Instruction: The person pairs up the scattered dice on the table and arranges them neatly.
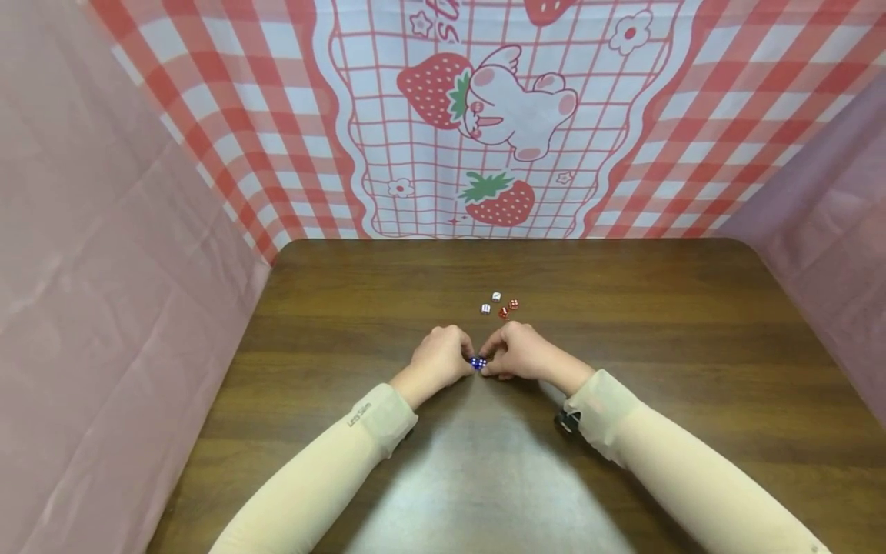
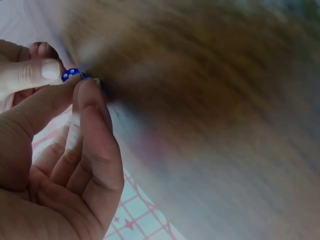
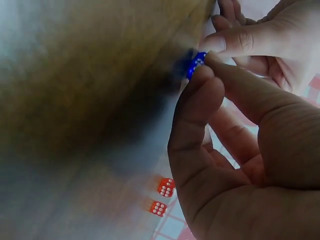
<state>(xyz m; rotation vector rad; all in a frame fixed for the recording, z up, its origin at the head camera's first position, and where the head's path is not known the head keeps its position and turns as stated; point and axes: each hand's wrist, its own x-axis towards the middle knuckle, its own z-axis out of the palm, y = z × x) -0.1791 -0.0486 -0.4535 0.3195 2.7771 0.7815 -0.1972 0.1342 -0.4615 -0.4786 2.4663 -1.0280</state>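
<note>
At tbl, both hands pinch 2 blue dice; 2 red, 2 white beyond.

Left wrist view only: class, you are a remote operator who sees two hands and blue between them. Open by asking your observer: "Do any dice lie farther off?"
Observer: Yes, in the head view two white dice lie beyond the blue dice that the left hand and right hand hold.
Operator: Any other colours out there?
Observer: Two red dice, just right of the white pair.
Operator: Any marking on the left sleeve?
Observer: Dark lettering at its cuff.
</note>
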